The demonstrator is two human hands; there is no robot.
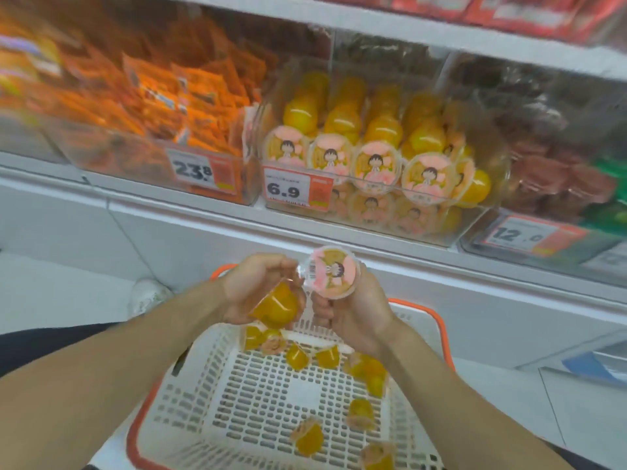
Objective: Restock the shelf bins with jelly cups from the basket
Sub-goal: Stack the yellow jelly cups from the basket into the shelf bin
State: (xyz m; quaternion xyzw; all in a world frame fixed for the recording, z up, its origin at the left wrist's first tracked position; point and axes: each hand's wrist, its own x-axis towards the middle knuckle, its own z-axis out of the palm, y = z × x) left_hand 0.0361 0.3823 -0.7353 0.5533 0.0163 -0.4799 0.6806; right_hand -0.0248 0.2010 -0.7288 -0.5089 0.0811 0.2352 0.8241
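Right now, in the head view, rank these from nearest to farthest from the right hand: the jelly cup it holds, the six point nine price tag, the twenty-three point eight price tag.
From the right hand:
1. Jelly cup with the pink lid, gripped in that hand, just above it.
2. 6.9 price tag, on the jelly cup bin, up and slightly left.
3. 23.8 price tag, on the orange snack bin, farther up-left.
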